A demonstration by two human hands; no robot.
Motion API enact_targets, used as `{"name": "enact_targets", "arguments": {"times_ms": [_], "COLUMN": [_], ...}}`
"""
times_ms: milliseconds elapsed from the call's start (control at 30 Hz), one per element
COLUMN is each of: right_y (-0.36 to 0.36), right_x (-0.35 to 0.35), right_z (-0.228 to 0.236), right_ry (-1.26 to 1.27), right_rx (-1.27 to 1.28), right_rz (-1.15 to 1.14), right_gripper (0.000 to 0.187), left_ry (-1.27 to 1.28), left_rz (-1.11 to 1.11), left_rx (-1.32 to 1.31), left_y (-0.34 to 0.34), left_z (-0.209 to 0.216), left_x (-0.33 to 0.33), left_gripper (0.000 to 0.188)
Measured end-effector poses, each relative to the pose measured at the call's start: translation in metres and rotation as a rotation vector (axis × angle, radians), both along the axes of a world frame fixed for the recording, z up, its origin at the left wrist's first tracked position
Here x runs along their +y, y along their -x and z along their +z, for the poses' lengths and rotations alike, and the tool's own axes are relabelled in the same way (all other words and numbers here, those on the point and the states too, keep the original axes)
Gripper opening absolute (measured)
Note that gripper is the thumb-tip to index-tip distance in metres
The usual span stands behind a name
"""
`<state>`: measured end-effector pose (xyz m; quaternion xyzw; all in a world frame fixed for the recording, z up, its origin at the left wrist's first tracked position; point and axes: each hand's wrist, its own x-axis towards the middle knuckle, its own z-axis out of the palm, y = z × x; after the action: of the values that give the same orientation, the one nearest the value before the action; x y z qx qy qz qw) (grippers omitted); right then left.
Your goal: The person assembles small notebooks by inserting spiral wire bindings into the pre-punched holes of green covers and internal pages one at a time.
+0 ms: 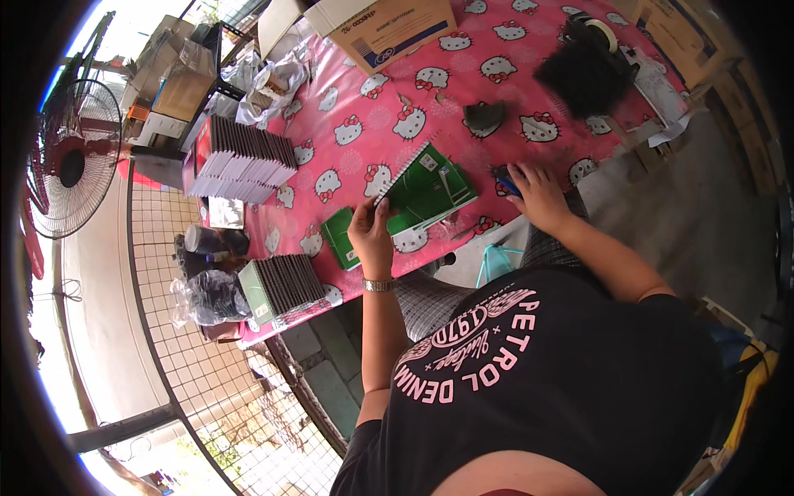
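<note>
A green spiral notebook [438, 188] lies at a slant near the table's front edge, its white wire binding along its left side. At the lower end of that binding my left hand [373, 230] is closed, finger and thumb pinched on it. Another green notebook [337, 240] shows partly from under my left hand. To the right of the notebooks my right hand [538, 197] is curled over a small blue-handled tool [507, 183], perhaps pliers, resting at the table's edge. My palm hides part of this tool.
Stacked notebooks [241, 159] stand at the left, with a second stack [281, 288] nearer. A dark bristly heap [584, 70] and a tape roll [602, 35] lie at the far right. A cardboard box [385, 33] sits at the back. A fan [73, 165] stands left.
</note>
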<state>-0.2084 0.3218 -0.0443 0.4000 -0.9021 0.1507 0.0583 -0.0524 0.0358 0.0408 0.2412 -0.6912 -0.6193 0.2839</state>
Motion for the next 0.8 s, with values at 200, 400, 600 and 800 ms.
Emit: {"name": "enact_targets", "arguments": {"times_ms": [200,400,600,800], "right_y": [-0.041,-0.05,-0.042,-0.015], "right_x": [-0.048,-0.092,-0.099,-0.059], "right_z": [0.093,0.117,0.115,0.074], "right_ry": [0.53,0.485,0.474,0.603], "right_rx": [-0.365,-0.118,-1.532,-0.551], "right_rz": [0.272,0.466,0.374,0.241], "right_gripper": [0.061,0.056,0.053,0.049], "left_ry": [0.171,0.289,0.399,-0.088], "left_rz": [0.128,0.182,0.211,0.455], "left_rx": [0.031,0.055,-0.018,0.235], "left_y": [0.001,0.0,-0.008,-0.028], "left_z": [-0.008,-0.013,-0.023,-0.025], "left_x": [0.02,0.031,0.028,-0.007], "left_gripper": [0.014,0.016,0.02,0.018]}}
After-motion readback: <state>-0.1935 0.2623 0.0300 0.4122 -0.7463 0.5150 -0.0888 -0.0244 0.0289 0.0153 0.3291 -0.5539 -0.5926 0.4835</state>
